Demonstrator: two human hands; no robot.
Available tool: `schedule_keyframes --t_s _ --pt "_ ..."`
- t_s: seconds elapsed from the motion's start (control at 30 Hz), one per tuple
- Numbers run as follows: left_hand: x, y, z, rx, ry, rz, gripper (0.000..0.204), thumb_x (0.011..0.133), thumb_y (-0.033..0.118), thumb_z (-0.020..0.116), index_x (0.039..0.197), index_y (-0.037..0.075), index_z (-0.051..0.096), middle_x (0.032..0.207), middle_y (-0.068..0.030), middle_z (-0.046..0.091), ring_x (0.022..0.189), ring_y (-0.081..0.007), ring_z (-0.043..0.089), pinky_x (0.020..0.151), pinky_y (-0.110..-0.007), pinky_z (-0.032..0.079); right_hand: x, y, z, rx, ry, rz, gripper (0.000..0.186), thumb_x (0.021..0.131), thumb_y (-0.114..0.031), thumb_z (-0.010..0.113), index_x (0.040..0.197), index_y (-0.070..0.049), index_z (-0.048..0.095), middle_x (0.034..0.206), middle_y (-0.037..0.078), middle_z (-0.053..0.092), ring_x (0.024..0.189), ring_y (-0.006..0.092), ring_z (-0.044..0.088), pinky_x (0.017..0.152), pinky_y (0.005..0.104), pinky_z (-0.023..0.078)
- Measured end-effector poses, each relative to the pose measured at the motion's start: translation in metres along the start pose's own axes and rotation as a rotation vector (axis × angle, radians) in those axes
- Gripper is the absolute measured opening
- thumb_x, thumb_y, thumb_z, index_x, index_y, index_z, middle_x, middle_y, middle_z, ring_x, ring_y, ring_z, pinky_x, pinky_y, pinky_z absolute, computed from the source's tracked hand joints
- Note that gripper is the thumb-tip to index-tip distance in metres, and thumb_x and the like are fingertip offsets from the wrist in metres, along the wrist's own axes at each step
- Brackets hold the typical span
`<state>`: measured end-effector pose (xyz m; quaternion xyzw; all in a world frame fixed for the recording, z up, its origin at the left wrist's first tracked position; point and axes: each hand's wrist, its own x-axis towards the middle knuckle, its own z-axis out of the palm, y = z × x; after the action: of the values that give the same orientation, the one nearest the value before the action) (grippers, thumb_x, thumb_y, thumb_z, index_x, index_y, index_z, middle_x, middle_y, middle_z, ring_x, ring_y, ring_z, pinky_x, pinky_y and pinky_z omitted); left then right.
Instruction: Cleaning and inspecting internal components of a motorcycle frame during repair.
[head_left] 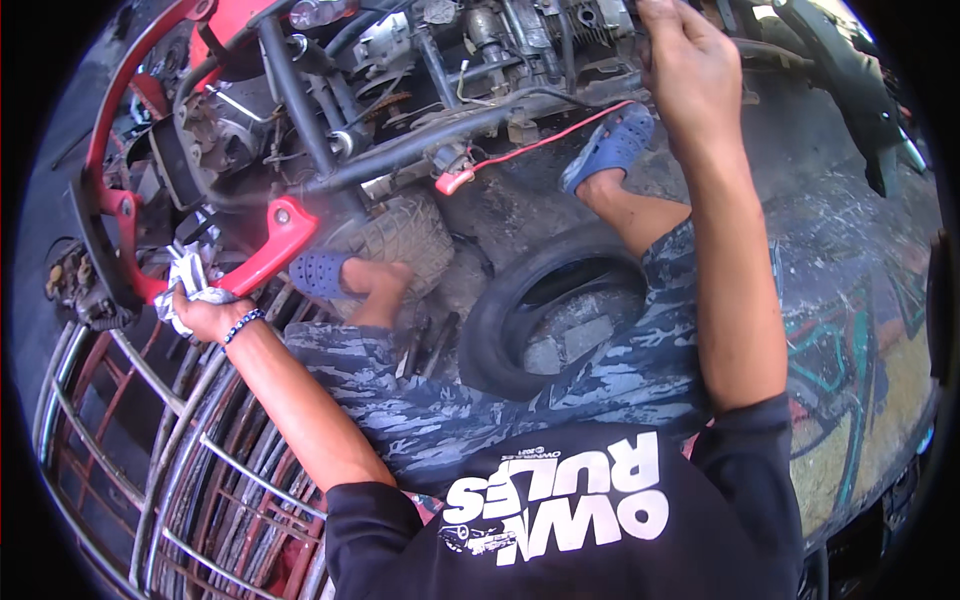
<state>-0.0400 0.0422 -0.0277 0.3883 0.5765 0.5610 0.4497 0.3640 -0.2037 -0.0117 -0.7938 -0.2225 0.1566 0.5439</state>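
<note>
My left hand (207, 314) is closed on a crumpled white rag (186, 266) against the lower curve of a curved red metal part (262, 262) at the left. My right hand (692, 75) is raised at the top right beside an engine (545, 40), its fingers curled; what they hold is hidden at the picture's edge. Dark frame tubes (375, 160) run across the upper middle, with a thin red cable (550, 136) ending in a red cap below them.
A black tyre (485, 325) lies between my legs, near a dusty tread-patterned object (415, 240). Curved metal racks (125, 440) fill the lower left. A painted surface (855, 350) is at the right. My feet in blue clogs (610, 145) rest under the frame.
</note>
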Motion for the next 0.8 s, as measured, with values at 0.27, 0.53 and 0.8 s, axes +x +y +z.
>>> schedule_keyframes --t_s 0.27,0.53,0.8 --pt "-0.052 0.006 0.018 0.274 0.262 0.542 0.028 0.081 0.002 0.061 0.106 -0.009 0.054 0.1 -0.0146 0.062 0.083 -0.0221 0.06 0.073 -0.036 0.049 0.024 -0.01 0.034 -0.013 -0.055 -0.058 0.03 0.088 -0.026 0.052 0.085 0.002 0.063 0.081 0.026 0.062 0.083 0.0412 0.061 0.073 0.0438 0.047" --pt "-0.177 -0.053 0.124 0.793 -0.735 0.859 0.049 0.058 -0.001 0.063 0.106 0.0 0.057 0.104 -0.017 0.061 0.098 -0.0319 0.06 0.09 -0.038 0.045 0.011 -0.027 0.044 0.14 -0.205 0.025 0.035 0.086 -0.036 0.054 0.084 -0.004 0.066 0.076 0.021 0.066 0.072 0.0391 0.065 0.068 0.0473 0.053" --pt "-0.145 -0.14 0.141 1.423 -0.991 0.873 0.038 0.072 0.017 0.064 0.107 0.002 0.058 0.096 -0.0198 0.063 0.092 -0.0325 0.061 0.08 -0.041 0.047 -0.007 -0.032 0.06 0.095 -0.356 -0.028 0.028 0.085 -0.032 0.058 0.086 -0.004 0.057 0.063 0.016 0.062 0.06 0.0363 0.064 0.054 0.0469 0.052"
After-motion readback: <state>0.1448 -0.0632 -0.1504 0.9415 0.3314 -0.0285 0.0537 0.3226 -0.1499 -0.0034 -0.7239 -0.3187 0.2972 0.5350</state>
